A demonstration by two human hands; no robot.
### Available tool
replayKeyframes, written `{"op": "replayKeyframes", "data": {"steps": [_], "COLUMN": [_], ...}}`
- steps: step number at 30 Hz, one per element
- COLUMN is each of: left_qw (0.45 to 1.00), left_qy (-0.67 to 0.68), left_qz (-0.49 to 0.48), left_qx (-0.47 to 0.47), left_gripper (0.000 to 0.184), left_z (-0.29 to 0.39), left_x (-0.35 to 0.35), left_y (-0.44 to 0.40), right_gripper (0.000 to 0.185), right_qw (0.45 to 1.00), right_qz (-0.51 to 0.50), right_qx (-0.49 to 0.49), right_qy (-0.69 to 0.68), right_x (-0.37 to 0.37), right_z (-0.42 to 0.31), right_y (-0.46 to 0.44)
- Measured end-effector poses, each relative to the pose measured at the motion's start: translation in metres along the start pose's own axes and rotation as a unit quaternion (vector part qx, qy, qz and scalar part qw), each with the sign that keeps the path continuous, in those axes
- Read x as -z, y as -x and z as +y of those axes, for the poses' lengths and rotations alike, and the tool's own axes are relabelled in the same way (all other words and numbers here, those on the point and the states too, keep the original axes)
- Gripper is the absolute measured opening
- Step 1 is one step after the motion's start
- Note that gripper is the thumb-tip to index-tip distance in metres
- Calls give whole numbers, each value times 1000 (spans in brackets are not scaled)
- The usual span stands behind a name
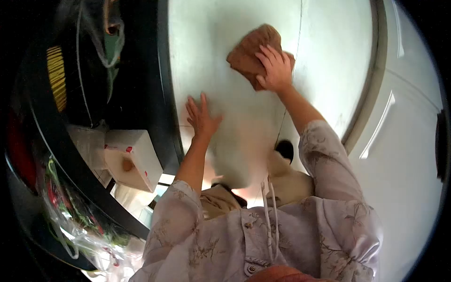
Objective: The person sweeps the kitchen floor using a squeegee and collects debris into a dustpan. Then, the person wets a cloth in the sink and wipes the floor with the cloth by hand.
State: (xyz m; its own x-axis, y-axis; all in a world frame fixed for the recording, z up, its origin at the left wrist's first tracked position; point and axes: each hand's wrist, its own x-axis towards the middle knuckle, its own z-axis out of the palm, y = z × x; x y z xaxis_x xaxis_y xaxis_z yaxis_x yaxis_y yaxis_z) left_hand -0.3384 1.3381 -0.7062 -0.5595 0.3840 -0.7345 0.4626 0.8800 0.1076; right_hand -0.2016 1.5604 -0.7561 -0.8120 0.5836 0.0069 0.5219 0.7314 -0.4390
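Observation:
A folded brown cloth (249, 54) lies on the pale, glossy floor (225, 28). My right hand (275, 68) presses on the cloth's right side, fingers spread over it and the palm down. To the left and lower, my left hand (202, 117) has its fingers apart and holds nothing; it is on or just above the floor, near the dark edge on the left. Part of the cloth is hidden under my right hand.
A white box (150, 162) with red marks stands at the left. Plastic bags with green and red contents (84, 221) lie at the lower left. A white panelled surface (399, 174) runs along the right, and a dark shoe (284, 150) shows below my right arm.

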Motion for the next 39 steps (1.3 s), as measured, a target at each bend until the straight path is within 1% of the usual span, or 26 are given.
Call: {"op": "replayKeyframes", "data": {"steps": [1,3,5,7,8,10,11,13,15,17,19,21,22,23,25,26,27,29,31,32,33,34,35,36,37,39], "left_qw": [1000,992,991,990,990,987,984,981,983,981,977,967,966,966,991,991,991,992,959,954,954,963,970,974,973,976], "left_qy": [-5,-46,-51,-53,-51,-36,-43,-50,-52,-79,-109,-125,-120,-124,-83,-78,-93,-99,-102,-104,-106,-101,-97,-113,-120,-121], "left_qz": [-16,33,15,26,14,65,74,72,77,66,59,111,104,99,28,35,34,40,125,146,145,135,120,110,107,94], "left_qx": [-4,-114,-121,-126,-129,-144,-156,-175,-161,-166,-172,-194,-201,-204,-100,-104,-89,-70,-234,-242,-239,-212,-185,-163,-164,-157], "left_gripper": [97,111,112,112,112,106,107,107,108,108,108,108,108,108,109,109,110,110,110,110,110,110,109,109,109,110], "left_z": [-12,-33,-38,-35,-36,-44,-48,-53,-47,-53,-55,-56,-59,-53,-29,-27,-26,-26,-58,-62,-60,-55,-51,-50,-52,-53], "left_x": [-13,-29,-33,-34,-37,-43,-47,-50,-46,-51,-53,-55,-55,-48,-34,-34,-33,-43,-54,-57,-57,-53,-50,-49,-49,-48], "left_y": [3,5,3,1,2,-1,-4,-4,-4,-10,-13,-13,-16,-7,9,10,10,1,-15,-21,-16,-12,-4,-5,-6,-10], "right_gripper": [60,60,60,61,61,52,52,55,58,65,72,76,79,79,78,76,74,71,62,60,59,61,62,62,61,62], "right_qw": [1000,1000,999,997,997,991,990,978,979,964,961,939,936,934,923,922,921,947,977,971,982,975,972,962,954,939], "right_qz": [7,0,-7,-5,-15,-123,-130,-106,33,111,113,38,47,46,67,59,79,63,49,-42,34,21,48,45,102,94], "right_qx": [13,11,13,60,53,21,11,-172,-200,-231,-246,-335,-345,-351,-369,-372,-371,-295,-187,-205,-136,-169,-187,-228,-247,-326], "right_qy": [1,22,39,55,58,45,46,44,-2,69,48,67,48,48,89,87,89,107,89,115,128,140,137,140,134,60], "right_x": [-2,-2,-6,-5,2,20,29,49,51,29,8,6,6,4,1,3,2,12,36,57,61,67,69,86,79,88], "right_z": [1,2,1,6,7,10,16,32,64,84,75,36,30,24,26,24,23,37,69,80,100,120,145,138,150,139], "right_y": [0,-1,-5,-7,-6,-3,8,44,109,199,262,285,283,283,273,271,269,267,256,245,246,245,253,255,278,309]}}
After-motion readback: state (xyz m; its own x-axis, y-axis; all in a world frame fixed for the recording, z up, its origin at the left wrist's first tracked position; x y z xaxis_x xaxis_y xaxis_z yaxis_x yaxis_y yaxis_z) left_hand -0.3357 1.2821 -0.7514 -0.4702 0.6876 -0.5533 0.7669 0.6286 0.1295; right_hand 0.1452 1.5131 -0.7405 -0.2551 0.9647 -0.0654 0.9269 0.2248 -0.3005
